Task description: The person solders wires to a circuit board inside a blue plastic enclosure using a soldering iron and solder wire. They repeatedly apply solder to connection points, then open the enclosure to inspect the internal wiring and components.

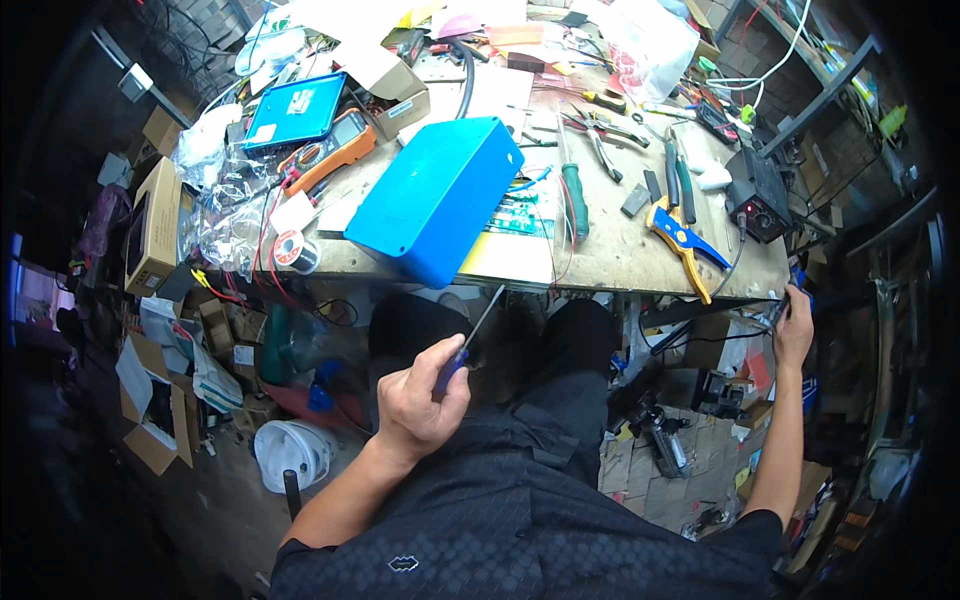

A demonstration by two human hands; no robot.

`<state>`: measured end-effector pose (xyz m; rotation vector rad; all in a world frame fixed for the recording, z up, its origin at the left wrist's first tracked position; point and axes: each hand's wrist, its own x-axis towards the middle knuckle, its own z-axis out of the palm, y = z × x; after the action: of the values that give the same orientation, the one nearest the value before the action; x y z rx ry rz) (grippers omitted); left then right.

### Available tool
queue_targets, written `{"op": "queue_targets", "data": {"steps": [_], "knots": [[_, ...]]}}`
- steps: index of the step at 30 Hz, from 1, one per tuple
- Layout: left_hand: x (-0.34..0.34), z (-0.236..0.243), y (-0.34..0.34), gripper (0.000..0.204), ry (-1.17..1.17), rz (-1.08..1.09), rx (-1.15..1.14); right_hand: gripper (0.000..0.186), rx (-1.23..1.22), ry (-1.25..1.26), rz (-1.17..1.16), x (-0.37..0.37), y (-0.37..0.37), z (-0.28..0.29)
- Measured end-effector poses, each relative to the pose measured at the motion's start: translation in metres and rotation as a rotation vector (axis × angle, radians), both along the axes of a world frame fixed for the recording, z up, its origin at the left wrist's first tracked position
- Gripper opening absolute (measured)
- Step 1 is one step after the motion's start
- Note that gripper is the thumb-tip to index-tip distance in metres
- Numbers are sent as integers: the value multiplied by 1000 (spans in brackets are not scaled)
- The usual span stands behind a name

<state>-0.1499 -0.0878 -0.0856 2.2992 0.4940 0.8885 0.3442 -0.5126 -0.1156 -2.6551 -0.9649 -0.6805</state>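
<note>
My left hand (415, 400) is closed round the dark blue handle of a screwdriver (452, 371), above my lap. Its thin metal shaft points up toward the table's front edge. Past the tip, a blue plastic box (440, 195) sits tilted at that edge, over a green circuit board (520, 218) and papers. Far to the right, my right hand (795, 330) is down by the table's right corner. Its fingers are closed at a small blue and black thing (797, 280), mostly hidden, whose kind I cannot make out.
On the wooden table (620, 255) lie blue-and-yellow wire strippers (690, 245), a green-handled screwdriver (574, 200), pliers (600, 140), an orange multimeter (328, 150), a blue lid (295, 110) and a solder spool (295, 252). A black control box (757, 195) with a cord stands at right. A white bucket (292, 455) is below.
</note>
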Motion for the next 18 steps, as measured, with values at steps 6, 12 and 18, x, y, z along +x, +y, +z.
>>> {"op": "queue_targets", "data": {"steps": [6, 12, 18], "knots": [[-2, -9, -2, 42, -6, 42, -74, 25, 933, 97, 45, -45, 11, -7], [32, -3, 11, 45, -49, 116, 101, 36, 1141, 213, 222, -191, 117, 53], [48, -1, 12, 42, -29, 157, 100, 37, 700, 429, 728, -271, 238, 71]]}}
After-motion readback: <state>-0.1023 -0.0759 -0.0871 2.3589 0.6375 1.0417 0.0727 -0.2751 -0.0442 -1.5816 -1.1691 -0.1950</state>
